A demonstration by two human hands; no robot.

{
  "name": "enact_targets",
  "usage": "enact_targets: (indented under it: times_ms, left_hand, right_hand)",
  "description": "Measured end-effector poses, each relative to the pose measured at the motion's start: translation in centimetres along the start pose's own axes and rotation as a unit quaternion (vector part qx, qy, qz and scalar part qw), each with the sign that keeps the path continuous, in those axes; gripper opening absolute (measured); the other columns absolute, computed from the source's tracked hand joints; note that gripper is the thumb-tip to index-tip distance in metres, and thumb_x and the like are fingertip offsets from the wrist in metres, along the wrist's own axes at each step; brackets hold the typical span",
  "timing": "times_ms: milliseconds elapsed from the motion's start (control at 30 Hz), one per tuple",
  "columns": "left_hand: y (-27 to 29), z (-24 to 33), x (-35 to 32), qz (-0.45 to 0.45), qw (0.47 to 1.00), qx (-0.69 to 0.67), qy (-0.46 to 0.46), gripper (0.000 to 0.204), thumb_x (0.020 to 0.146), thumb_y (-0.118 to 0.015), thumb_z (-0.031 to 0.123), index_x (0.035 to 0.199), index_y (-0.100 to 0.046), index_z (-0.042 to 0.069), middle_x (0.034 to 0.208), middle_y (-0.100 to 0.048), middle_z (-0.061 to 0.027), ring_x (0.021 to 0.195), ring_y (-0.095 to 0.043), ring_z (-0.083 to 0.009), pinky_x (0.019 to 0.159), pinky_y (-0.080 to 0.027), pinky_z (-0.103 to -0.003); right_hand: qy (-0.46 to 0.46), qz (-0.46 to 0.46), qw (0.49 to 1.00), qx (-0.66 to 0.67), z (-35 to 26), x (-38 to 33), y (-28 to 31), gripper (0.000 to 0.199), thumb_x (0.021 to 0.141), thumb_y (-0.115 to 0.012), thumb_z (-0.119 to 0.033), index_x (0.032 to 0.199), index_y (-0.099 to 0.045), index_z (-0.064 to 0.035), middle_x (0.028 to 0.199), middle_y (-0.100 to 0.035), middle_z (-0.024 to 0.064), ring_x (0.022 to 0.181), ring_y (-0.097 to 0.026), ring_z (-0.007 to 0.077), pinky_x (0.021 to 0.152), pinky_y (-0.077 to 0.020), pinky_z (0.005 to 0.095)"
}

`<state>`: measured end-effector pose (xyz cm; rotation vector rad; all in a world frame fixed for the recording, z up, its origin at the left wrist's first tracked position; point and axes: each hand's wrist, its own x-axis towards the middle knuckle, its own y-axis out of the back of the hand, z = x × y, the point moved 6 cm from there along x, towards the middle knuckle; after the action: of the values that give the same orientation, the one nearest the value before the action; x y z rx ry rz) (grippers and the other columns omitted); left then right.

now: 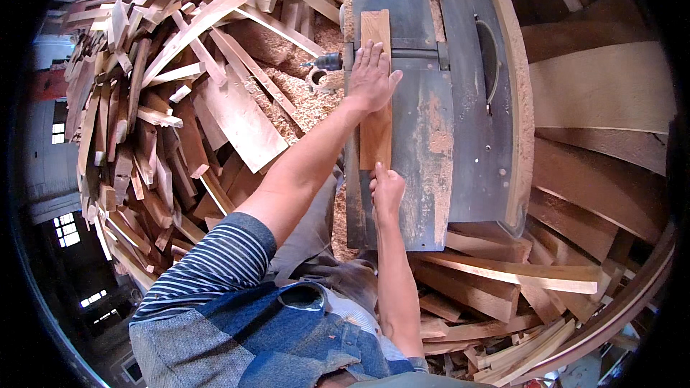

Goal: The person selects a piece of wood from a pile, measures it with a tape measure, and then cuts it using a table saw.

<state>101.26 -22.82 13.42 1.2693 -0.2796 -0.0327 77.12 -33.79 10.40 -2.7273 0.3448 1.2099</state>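
Note:
A wooden board lies lengthwise on the grey metal bed of a jointer, across the dark slot between its two tables. My left hand rests flat on top of the board near that slot, fingers stretched forward and the thumb out to the right. Its palm hides the middle of the board. At the near end of the board, my right hand is closed, with curled fingers on the end edge. The underside of the board is hidden.
A black drill chuck with a bit juts from the machine's left side, close to my left wrist. Wood offcuts are heaped at left over sawdust. Wide planks stack up at right, and a loose strip lies below the bed.

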Motion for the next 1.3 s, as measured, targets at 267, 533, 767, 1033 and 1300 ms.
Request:
enact_targets:
  times_ms: [267, 533, 767, 1033, 1300]
  left_hand:
    - [-0.9, -1.7, 3.0, 0.005, 1.0, 0.012, 0.004, 0.069, 0.104, -0.045, 0.049, 0.143, -0.047, -0.007, 0.161, -0.033, -0.0265, 0.155, -0.022, -0.0411, 0.127, -0.013, -0.05]
    - [-1.1, -2.8, 5.7, 0.0, 1.0, 0.022, 0.006, 0.068, 0.104, -0.043, 0.051, 0.142, -0.048, -0.005, 0.162, -0.033, -0.0244, 0.155, -0.021, -0.0397, 0.128, -0.013, -0.049]
    - [-1.2, -3.7, 7.6, 0.004, 1.0, 0.026, 0.004, 0.068, 0.104, -0.043, 0.051, 0.142, -0.048, -0.005, 0.162, -0.033, -0.0246, 0.155, -0.022, -0.0396, 0.128, -0.013, -0.048]
    - [-1.3, -4.4, 9.5, -0.008, 1.0, 0.021, 0.008, 0.071, 0.104, -0.043, 0.051, 0.146, -0.046, -0.007, 0.163, -0.033, -0.0241, 0.156, -0.02, -0.0385, 0.128, -0.011, -0.048]
    - [-1.7, -5.2, 11.4, 0.014, 0.999, 0.027, -0.011, 0.066, 0.105, -0.042, 0.048, 0.142, -0.049, -0.006, 0.161, -0.033, -0.0265, 0.155, -0.022, -0.0412, 0.127, -0.014, -0.05]
  right_hand:
    - [0.006, 0.003, 1.0, 0.004, -1.4, 2.2, -1.1, 0.042, 0.1, -0.066, -0.03, 0.068, -0.06, -0.0044, 0.056, -0.054, 0.001, 0.048, -0.044, 0.0097, 0.046, -0.0332, 0.0299]
    - [0.015, -0.003, 1.0, 0.009, -2.9, 4.1, -2.4, 0.034, 0.103, -0.063, -0.029, 0.079, -0.062, -0.0043, 0.056, -0.053, -0.0005, 0.039, -0.039, 0.0065, 0.035, -0.0268, 0.0246]
    - [0.019, -0.004, 1.0, 0.003, -4.0, 5.4, -3.0, 0.037, 0.102, -0.064, -0.029, 0.075, -0.063, -0.003, 0.056, -0.054, 0.0002, 0.042, -0.042, 0.0078, 0.039, -0.0298, 0.027]
    - [0.008, -0.001, 1.0, 0.012, -5.3, 6.5, -3.6, 0.039, 0.099, -0.067, -0.029, 0.074, -0.068, 0.0009, 0.056, -0.058, 0.0026, 0.051, -0.05, 0.0106, 0.049, -0.0378, 0.0316]
    - [0.034, -0.003, 0.999, 0.009, -6.3, 7.9, -4.7, 0.037, 0.101, -0.065, -0.03, 0.077, -0.066, -0.0018, 0.055, -0.055, 0.0, 0.043, -0.042, 0.0074, 0.04, -0.0299, 0.0265]
